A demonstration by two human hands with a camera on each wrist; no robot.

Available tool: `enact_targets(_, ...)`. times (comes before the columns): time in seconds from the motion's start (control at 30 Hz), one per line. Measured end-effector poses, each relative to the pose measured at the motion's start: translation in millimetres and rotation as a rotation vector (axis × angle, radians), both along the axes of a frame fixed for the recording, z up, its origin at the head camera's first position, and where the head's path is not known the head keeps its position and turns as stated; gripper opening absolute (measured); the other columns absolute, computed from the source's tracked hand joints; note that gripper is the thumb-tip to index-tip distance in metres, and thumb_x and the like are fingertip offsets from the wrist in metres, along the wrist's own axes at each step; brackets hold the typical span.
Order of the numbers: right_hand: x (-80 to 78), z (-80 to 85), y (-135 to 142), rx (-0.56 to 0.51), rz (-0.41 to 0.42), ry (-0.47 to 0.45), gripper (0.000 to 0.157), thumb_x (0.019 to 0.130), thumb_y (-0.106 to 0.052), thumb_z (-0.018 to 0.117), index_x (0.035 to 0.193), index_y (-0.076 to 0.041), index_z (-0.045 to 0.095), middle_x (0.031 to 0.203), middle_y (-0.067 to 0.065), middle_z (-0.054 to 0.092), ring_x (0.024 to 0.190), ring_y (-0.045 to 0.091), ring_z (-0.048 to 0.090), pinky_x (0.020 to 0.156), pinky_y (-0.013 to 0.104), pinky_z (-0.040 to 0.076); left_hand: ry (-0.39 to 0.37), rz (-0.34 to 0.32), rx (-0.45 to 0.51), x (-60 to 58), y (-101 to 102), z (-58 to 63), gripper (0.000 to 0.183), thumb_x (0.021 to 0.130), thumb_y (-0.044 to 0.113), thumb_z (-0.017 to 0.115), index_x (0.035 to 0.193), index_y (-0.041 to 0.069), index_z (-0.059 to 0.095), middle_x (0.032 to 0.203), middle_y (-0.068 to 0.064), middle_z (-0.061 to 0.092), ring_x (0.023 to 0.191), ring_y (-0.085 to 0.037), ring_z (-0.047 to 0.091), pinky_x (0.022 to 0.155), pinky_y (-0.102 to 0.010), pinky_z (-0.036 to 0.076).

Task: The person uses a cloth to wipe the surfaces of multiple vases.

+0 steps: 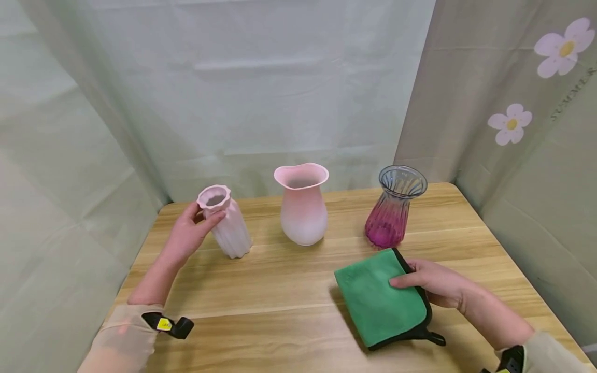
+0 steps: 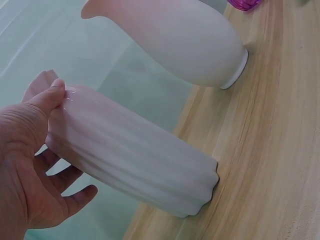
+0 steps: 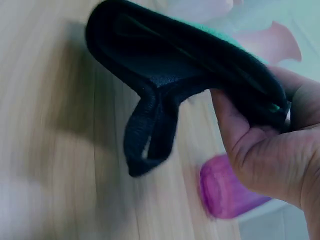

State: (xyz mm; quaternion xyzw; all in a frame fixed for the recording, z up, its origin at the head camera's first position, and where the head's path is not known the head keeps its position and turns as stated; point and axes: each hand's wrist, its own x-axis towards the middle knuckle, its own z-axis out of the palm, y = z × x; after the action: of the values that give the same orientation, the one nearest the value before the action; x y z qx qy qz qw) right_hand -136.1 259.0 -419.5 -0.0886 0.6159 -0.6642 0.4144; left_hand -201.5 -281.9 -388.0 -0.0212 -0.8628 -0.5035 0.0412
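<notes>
At the table's left stands a ribbed, pale pink vase (image 1: pixel 231 230) with a scalloped rim. My left hand (image 1: pixel 192 230) grips it by the neck, thumb on the near side, as the left wrist view (image 2: pixel 30 155) also shows. On the right, my right hand (image 1: pixel 438 282) pinches a folded green cloth (image 1: pixel 380 298) with black edging, its thumb lying on top. A black hanging loop (image 3: pixel 150 135) dangles from the cloth's edge in the right wrist view. The cloth casts a shadow on the wood beneath it.
A pink-to-white vase (image 1: pixel 304 215) with a wavy flared mouth stands at the middle back of the wooden table (image 1: pixel 261 305). Right of it is a glass vase (image 1: pixel 389 217), clear above and magenta below. Pale curtains (image 1: pixel 261 88) hang behind and at both sides.
</notes>
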Motion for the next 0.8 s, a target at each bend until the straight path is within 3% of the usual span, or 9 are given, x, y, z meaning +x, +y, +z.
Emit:
enact_targets(0.2, 3.4, 7.9, -30, -0.016, -0.068, 0.029, 0.033, 0.102, -0.012, 0.061, 0.133, 0.001, 0.057, 0.121, 0.014, 0.069, 0.11, 0.029, 0.068, 0.093, 0.047, 0.057, -0.023, -0.022, 0.042, -0.4, 0, 0.9, 0.074, 0.098, 0.047, 0.068, 0.155, 0.011, 0.04, 0.148, -0.012, 0.048, 0.133, -0.03, 0.047, 0.092, -0.021, 0.048)
enact_targets(0.43, 2.7, 19.5, -76, -0.093, -0.145, 0.059, 0.039, 0.102, -0.013, 0.064, 0.138, -0.003, 0.055, 0.125, 0.013, 0.067, 0.111, 0.029, 0.067, 0.094, 0.048, 0.056, -0.046, -0.032, 0.059, 2.3, -1, 5.7, 0.074, 0.098, 0.046, 0.068, 0.156, 0.011, 0.038, 0.15, -0.012, 0.046, 0.135, -0.029, 0.046, 0.105, -0.037, 0.046)
enact_targets(0.7, -0.7, 28.7, -136, -0.197, -0.181, 0.07, 0.044, 0.102, -0.013, 0.062, 0.142, 0.0, 0.049, 0.125, 0.012, 0.066, 0.11, 0.027, 0.066, 0.095, 0.046, 0.055, -0.043, -0.02, 0.02, 2.5, -2, 4.1, 0.076, 0.097, 0.05, 0.068, 0.156, 0.012, 0.039, 0.149, -0.013, 0.047, 0.135, -0.031, 0.047, 0.104, -0.037, 0.048)
enact_targets(0.8, -2.4, 31.4, -159, -0.221, -0.224, 0.051, 0.044, 0.103, -0.014, 0.062, 0.143, 0.0, 0.049, 0.125, 0.011, 0.066, 0.109, 0.026, 0.067, 0.095, 0.045, 0.055, -0.032, -0.017, 0.019, 2.6, -2, 3.1, 0.075, 0.097, 0.05, 0.068, 0.155, 0.011, 0.041, 0.148, -0.014, 0.048, 0.134, -0.032, 0.048, 0.101, -0.031, 0.049)
